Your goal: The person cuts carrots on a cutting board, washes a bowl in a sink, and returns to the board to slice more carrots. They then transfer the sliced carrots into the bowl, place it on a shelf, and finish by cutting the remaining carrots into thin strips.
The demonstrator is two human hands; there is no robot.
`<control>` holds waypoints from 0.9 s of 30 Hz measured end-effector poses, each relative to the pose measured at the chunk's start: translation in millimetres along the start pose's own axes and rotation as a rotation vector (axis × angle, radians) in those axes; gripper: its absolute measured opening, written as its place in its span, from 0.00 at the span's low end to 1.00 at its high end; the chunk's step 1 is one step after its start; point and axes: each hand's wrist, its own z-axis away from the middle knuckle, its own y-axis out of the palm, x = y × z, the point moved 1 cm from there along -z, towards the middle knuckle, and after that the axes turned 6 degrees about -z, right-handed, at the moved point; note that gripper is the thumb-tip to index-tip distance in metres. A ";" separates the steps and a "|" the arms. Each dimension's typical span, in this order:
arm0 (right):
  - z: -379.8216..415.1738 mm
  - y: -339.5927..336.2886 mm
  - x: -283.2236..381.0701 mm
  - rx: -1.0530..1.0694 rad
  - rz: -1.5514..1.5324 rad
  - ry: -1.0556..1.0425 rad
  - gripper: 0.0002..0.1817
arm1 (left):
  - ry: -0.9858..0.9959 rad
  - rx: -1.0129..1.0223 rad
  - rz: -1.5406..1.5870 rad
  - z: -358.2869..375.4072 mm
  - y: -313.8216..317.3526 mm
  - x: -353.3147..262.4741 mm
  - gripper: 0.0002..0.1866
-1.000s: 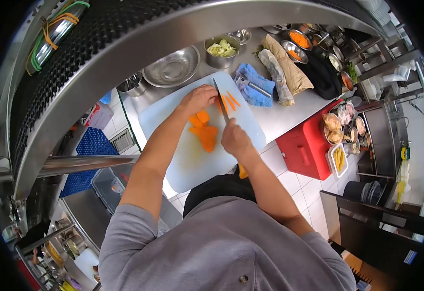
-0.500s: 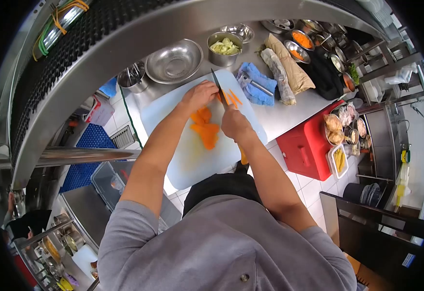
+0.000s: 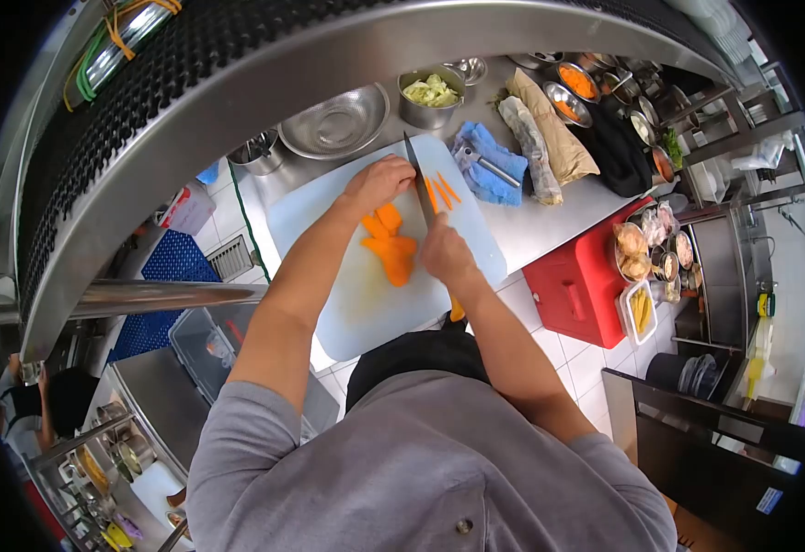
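On the pale cutting board [image 3: 333, 317], my right hand [image 3: 447, 250] is wrapped round the handle of a knife [image 3: 418, 175], its blade pointing away from me. Left of the blade, my left hand [image 3: 380, 182] has its fingers curled down close to the steel; whatever they press on is hidden. Thin orange strips [image 3: 442, 190] lie just right of the blade. Larger orange slices [image 3: 391, 255] rest on the board below my left hand, between my forearms.
Beyond the board stand a steel colander [image 3: 336, 121] and a pot of pale green pieces [image 3: 430, 97]. A blue cloth [image 3: 488, 164] lies at right, near wrapped packages [image 3: 554, 133]. A red box [image 3: 573, 285] is beside the counter. Another person [image 3: 30, 409] is at far left.
The view has shifted slightly. My right hand and the knife handle have moved a little towards me, and the strips right of the blade show more fully. The person at far left shows more.
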 end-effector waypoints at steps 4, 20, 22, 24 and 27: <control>-31.7 -19.9 -1.0 0.076 0.238 -0.283 0.18 | -0.053 0.084 -0.049 -4.4 -5.8 0.3 0.10; 1.4 -40.9 2.6 0.066 -0.073 -0.065 0.15 | -0.317 0.074 -0.144 13.1 -27.8 -10.4 0.09; 12.9 -37.2 2.3 0.073 -0.082 -0.066 0.14 | -0.640 0.242 -0.095 17.2 -59.8 -41.0 0.12; 21.0 -27.6 -5.3 0.175 -0.155 -0.039 0.15 | -0.961 0.406 -0.039 24.8 -65.5 -57.5 0.16; 20.3 -20.8 -30.7 0.103 -0.162 -0.020 0.15 | -1.016 0.412 -0.079 33.5 -42.3 -62.7 0.22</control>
